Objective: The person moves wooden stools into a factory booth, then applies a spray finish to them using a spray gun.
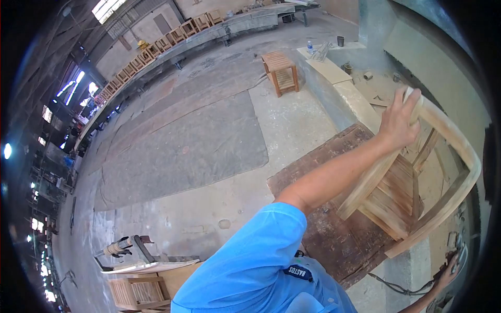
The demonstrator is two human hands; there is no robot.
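Stool (280, 72) stands apart, beyond chair (399, 195) in left hand (397, 122).

Left arm outstretched, left hand (399, 121) grip closed; right hand (450, 275) low.

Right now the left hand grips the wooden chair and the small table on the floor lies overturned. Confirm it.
Wrong on the table: the head view shows the small table standing upright on its legs. The left hand does grip the wooden chair.
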